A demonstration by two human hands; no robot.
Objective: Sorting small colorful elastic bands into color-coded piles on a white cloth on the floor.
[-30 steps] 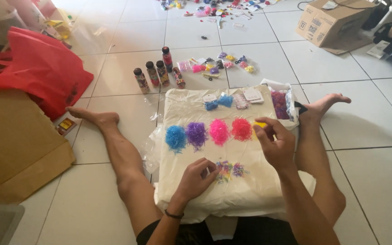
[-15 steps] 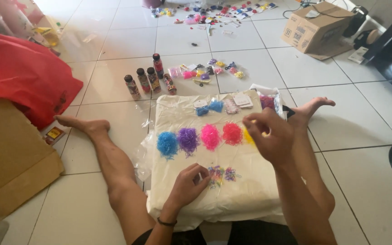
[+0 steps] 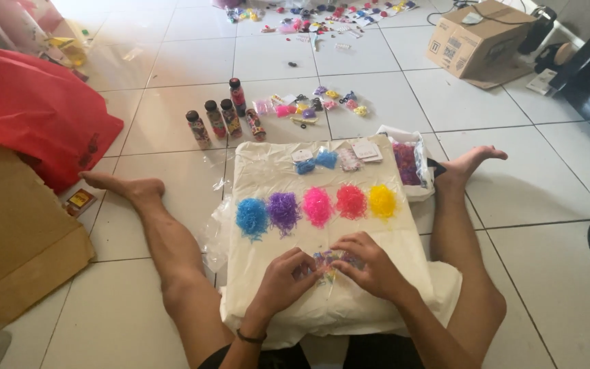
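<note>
My right hand (image 3: pixel 370 263) has come back from the yellow pile (image 3: pixel 382 201); now both it and my left hand (image 3: pixel 288 277) pinch into the mixed bands (image 3: pixel 329 263) on the cloth (image 3: pixel 268 178); sorting goes on.

Small mixed-colour band pile (image 3: pixel 328 262) lies on cream cushion (image 3: pixel 274 178).

Bright daylight from the top, glare on floor tiles (image 3: pixel 192 61), soft shadows, wide-angle edge distortion

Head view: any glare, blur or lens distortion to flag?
Head view: daylight washes out the floor tiles top left; wide-angle bends tile lines near the edges; the five colour piles are sharp; both hands cover the mixed pile, fingers slightly soft.
</note>
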